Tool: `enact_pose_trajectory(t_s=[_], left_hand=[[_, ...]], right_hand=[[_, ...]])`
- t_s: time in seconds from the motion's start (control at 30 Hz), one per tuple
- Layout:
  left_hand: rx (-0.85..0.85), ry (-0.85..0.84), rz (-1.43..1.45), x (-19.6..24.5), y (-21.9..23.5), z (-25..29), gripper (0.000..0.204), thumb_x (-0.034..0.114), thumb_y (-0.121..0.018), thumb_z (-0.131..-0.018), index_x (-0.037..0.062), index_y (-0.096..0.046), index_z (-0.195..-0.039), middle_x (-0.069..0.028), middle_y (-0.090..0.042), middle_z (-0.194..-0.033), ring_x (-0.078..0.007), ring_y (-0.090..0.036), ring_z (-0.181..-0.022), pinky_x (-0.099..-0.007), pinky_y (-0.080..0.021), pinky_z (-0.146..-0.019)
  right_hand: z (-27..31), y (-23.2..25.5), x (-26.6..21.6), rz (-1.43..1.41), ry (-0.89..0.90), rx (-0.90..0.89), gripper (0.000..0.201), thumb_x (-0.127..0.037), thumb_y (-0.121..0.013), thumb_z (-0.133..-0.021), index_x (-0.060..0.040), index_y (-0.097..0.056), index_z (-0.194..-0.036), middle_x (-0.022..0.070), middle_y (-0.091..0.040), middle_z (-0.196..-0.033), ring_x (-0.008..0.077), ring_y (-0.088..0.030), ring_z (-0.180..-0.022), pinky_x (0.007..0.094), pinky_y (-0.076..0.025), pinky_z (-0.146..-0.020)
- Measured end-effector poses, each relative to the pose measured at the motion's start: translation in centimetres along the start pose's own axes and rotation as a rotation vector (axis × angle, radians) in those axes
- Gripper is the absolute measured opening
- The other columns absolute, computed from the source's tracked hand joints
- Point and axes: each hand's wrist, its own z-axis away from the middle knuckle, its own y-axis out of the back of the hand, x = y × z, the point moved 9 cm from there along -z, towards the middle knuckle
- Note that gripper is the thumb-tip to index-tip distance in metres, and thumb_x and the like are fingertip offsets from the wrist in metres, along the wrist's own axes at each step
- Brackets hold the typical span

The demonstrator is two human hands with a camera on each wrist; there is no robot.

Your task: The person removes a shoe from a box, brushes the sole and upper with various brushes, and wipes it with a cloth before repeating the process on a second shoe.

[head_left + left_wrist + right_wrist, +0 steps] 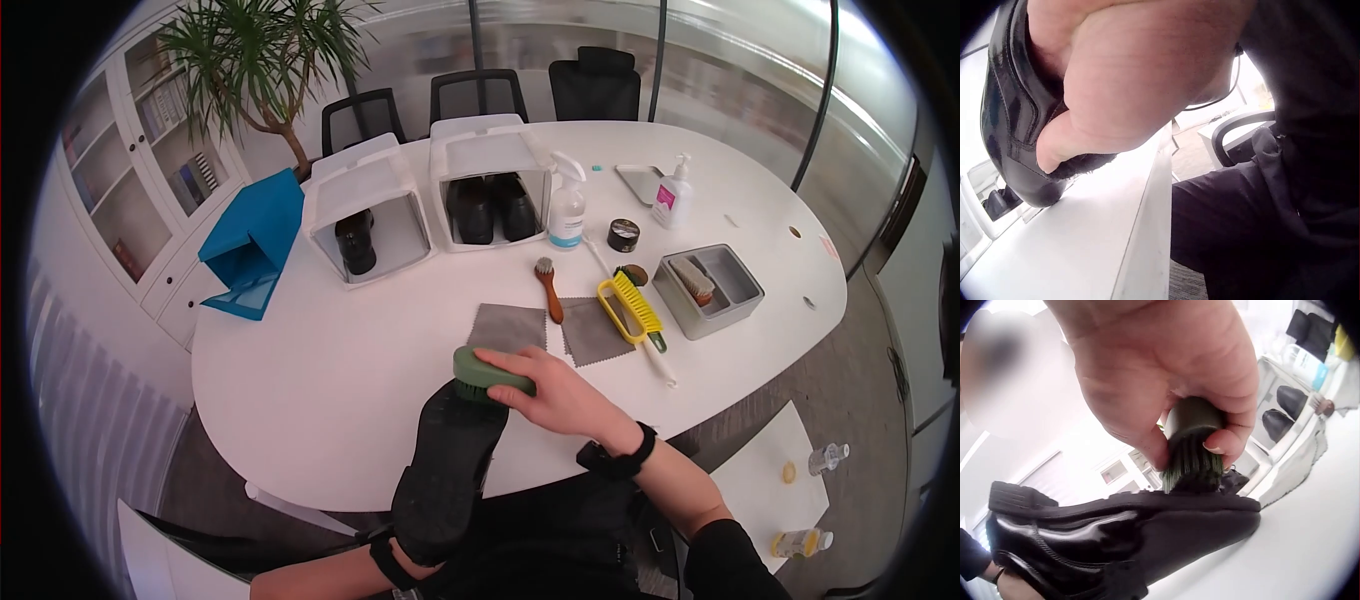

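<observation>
At the left of the head view, a blue bag (250, 245) lies with its mouth turned forward, and two white boxes (375, 175) stand open-fronted on the desk (310, 400), so the shoes inside can be seen. At lower centre, a black shoe (445, 455) is gripped by the left hand (1135, 75), its fingers closed at the shoe's opening though partly hidden; it is held sole up, apparently so that the tread is exposed. Just to the right, a green brush (476, 366) is pinched by its back between the right hand's (560, 395) bent fingers, leaving the bristles free against the sole near the toe. Beyond, grey cloths (507, 326) are laid flat beside a yellow brush (632, 305), seemingly for easy reach.
</observation>
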Motion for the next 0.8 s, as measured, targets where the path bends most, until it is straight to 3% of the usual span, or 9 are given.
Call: enact_pose_trajectory(t_s=[0.1, 0.2, 0.43, 0.6, 0.8], left_hand=[[0.000, 0.012, 0.016, -0.2, 0.3, 0.4, 0.052, 0.007, -0.071, -0.093, 0.0026, -0.058, -0.143, -0.0176, -0.063, -0.136, -0.0338, -0.061, -0.124, -0.0433, -0.049, -0.105], [0.009, 0.027, 0.026, -0.1, 0.4, -0.3, 0.053, 0.006, -0.071, -0.093, 0.0026, -0.057, -0.144, -0.0178, -0.063, -0.136, -0.0339, -0.061, -0.125, -0.0434, -0.049, -0.106], [-0.014, 0.046, 0.068, -0.5, 0.5, 0.0, 0.055, 0.006, -0.071, -0.092, 0.0028, -0.056, -0.145, -0.0182, -0.062, -0.138, -0.0339, -0.059, -0.127, -0.0437, -0.048, -0.108], [-0.038, 0.037, 0.117, -0.3, 0.0, -0.8, 0.056, 0.006, -0.071, -0.092, 0.0029, -0.055, -0.146, -0.0186, -0.061, -0.139, -0.0340, -0.059, -0.129, -0.0438, -0.047, -0.109], [-0.050, -0.015, 0.169, 0.1, -0.2, -1.8, 0.058, 0.006, -0.072, -0.092, 0.0030, -0.055, -0.147, -0.0189, -0.061, -0.140, -0.0341, -0.058, -0.131, -0.0440, -0.046, -0.110]], right_hand=[[-1.4, -0.3, 2.2, 0.065, 0.034, 0.075, 0.050, -0.025, -0.071, -0.098, -0.0190, -0.060, -0.147, 0.0222, -0.064, -0.105, 0.0391, -0.065, -0.094, 0.0437, -0.054, -0.087], [-2.5, -0.8, 3.7, 0.127, -0.111, 0.080, 0.049, -0.027, -0.071, -0.098, -0.0183, -0.061, -0.145, 0.0232, -0.064, -0.104, 0.0401, -0.066, -0.097, 0.0458, -0.054, -0.089], [-1.0, -1.7, -4.9, 0.117, 0.087, 0.047, 0.054, -0.026, -0.073, -0.098, -0.0213, -0.057, -0.150, 0.0195, -0.062, -0.107, 0.0384, -0.066, -0.096, 0.0422, -0.055, -0.084], [2.0, -2.8, -10.5, -0.248, 0.225, -0.225, 0.059, -0.020, -0.072, -0.099, -0.0220, -0.052, -0.155, 0.0147, -0.061, -0.118, 0.0325, -0.065, -0.096, 0.0389, -0.053, -0.087], [0.4, -1.5, -4.5, -0.174, 0.089, -0.113, 0.056, -0.024, -0.068, -0.102, -0.0199, -0.051, -0.155, 0.0166, -0.064, -0.112, 0.0338, -0.066, -0.100, 0.0385, -0.053, -0.091]])
